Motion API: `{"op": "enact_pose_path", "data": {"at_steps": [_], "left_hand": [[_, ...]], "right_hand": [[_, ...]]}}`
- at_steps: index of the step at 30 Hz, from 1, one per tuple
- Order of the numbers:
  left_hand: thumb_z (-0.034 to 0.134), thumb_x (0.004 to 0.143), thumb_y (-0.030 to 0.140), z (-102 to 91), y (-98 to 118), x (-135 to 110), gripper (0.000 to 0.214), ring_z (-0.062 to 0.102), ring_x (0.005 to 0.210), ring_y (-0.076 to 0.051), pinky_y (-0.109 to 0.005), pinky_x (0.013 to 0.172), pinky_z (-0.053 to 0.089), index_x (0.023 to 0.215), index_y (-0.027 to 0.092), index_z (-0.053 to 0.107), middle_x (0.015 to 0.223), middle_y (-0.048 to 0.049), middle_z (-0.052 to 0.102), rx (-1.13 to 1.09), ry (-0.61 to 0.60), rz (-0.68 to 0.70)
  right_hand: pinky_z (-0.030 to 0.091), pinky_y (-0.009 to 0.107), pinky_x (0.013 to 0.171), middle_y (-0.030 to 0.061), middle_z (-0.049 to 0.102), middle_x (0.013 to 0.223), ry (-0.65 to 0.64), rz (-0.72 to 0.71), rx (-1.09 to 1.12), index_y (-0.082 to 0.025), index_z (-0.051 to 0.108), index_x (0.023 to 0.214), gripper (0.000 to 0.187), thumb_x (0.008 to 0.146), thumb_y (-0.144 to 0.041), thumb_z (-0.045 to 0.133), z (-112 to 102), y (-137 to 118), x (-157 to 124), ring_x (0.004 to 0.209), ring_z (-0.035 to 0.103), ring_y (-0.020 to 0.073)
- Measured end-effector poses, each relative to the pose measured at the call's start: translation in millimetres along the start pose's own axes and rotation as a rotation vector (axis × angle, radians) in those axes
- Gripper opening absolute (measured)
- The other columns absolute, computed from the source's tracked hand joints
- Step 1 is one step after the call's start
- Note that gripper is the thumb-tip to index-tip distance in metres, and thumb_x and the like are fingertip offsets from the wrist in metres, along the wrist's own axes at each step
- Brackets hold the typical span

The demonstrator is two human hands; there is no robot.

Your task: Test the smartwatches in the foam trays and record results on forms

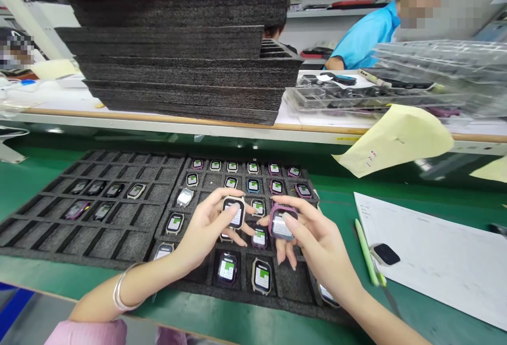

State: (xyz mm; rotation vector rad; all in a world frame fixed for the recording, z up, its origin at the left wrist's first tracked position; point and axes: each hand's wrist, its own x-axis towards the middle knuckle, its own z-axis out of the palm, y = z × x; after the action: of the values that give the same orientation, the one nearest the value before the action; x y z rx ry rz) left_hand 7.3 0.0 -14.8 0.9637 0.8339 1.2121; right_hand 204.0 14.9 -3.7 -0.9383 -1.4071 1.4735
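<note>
My left hand (216,218) grips a smartwatch with a light-coloured case (234,213), its thumb on the lit screen. In my right hand (309,229) is a purple-cased smartwatch (282,223), the thumb resting on its screen. Both are held above a black foam tray (295,284) whose pockets hold many strapless watches, most with lit white-and-green screens. Just below my hands lie a purple watch (259,236) and a pale one (261,276). A silver watch (185,197) sits left of my left hand. My wrists and fingers hide some pockets.
A second foam tray (134,242) with several watches adjoins on the left. At right, a white sheet (439,260) carries a dark-faced watch (385,254) beside a green pen (366,252). Behind, stacked black foam (178,70) stands on a shelf; a person in blue (364,36) is beyond.
</note>
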Motion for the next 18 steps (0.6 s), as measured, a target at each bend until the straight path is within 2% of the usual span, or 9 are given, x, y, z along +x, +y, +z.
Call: {"op": "enact_pose_path", "data": {"at_steps": [3,9,14,18], "left_hand": [[0.061,0.088,0.033,-0.7,1.0,0.1,0.027,0.07,0.072,-0.02,-0.026,0.056,0.057,0.111,0.02,0.054,0.099,-0.0093,0.069,0.011,-0.002,0.008],[0.055,0.09,0.029,-1.4,5.7,-5.4,0.028,0.068,0.086,-0.023,-0.031,0.064,0.057,0.117,0.021,0.053,0.116,-0.0132,0.064,-0.006,-0.063,-0.055],[0.053,0.091,0.026,-2.6,6.0,-7.1,0.026,0.067,0.087,-0.022,-0.03,0.064,0.057,0.116,0.023,0.053,0.106,-0.0087,0.065,-0.068,-0.11,-0.145],[0.05,0.092,0.024,-1.2,6.7,-8.6,0.026,0.068,0.089,-0.024,-0.035,0.075,0.056,0.117,0.021,0.052,0.101,-0.0092,0.067,-0.098,-0.139,-0.221]], "right_hand": [[0.044,0.021,0.034,0.01,0.07,0.09,-0.009,-0.008,0.005,-0.02,0.055,0.118,0.032,0.092,-0.037,0.058,-1.1,1.3,-1.4,0.044,0.061,0.0131],[0.044,0.019,0.035,0.009,0.07,0.09,-0.016,-0.023,0.019,-0.02,0.054,0.118,0.031,0.091,-0.034,0.059,-2.1,1.8,-1.0,0.045,0.062,0.013],[0.039,0.018,0.032,0.007,0.069,0.084,0.0,-0.031,-0.004,-0.019,0.056,0.112,0.029,0.09,-0.036,0.062,0.2,-0.9,-3.5,0.04,0.059,0.0111],[0.042,0.021,0.033,0.0072,0.068,0.081,-0.061,-0.034,0.079,-0.018,0.057,0.116,0.033,0.093,-0.042,0.054,-2.2,-1.8,-7.1,0.044,0.063,0.0153]]}}
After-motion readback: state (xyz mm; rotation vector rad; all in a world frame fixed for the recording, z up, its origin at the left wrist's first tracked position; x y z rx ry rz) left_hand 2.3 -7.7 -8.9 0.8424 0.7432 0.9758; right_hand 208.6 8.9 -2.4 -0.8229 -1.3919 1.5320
